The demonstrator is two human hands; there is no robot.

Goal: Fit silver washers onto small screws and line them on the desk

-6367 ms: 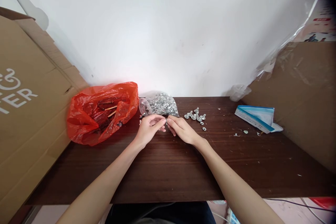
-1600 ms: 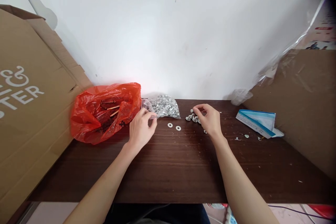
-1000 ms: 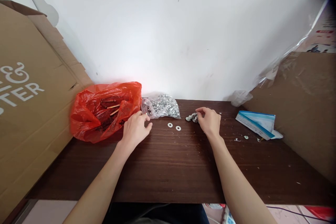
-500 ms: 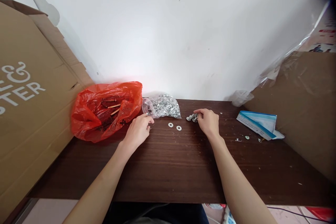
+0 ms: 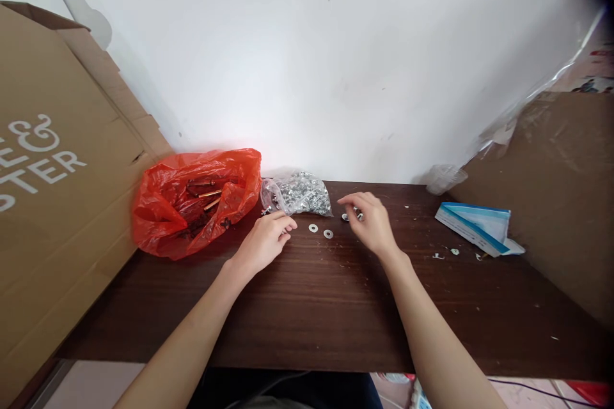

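Note:
My left hand (image 5: 268,239) hovers over the table just below the clear bag of small metal hardware (image 5: 307,192). Its fingers bend loosely, the thumb stands a little apart, and nothing shows between them. Two flat washers (image 5: 313,228) (image 5: 328,234) lie on the wood to its right. My right hand (image 5: 371,220) is over a small pile of metal screws (image 5: 345,217), which it partly hides. The index finger reaches out to the left, apart from the thumb, with nothing visible in the grip.
A red plastic bag (image 5: 158,204) with long metal parts inside stands at the left, beside a large cardboard box (image 5: 62,204). On the right are a blue and white packet (image 5: 472,230), paper scraps (image 5: 455,252) and a clear plastic cup (image 5: 445,177). A white wall (image 5: 288,77) closes off the back.
My left hand has moved right, toward the washers. My right hand has shifted slightly left, its fingers now spread apart over the screws.

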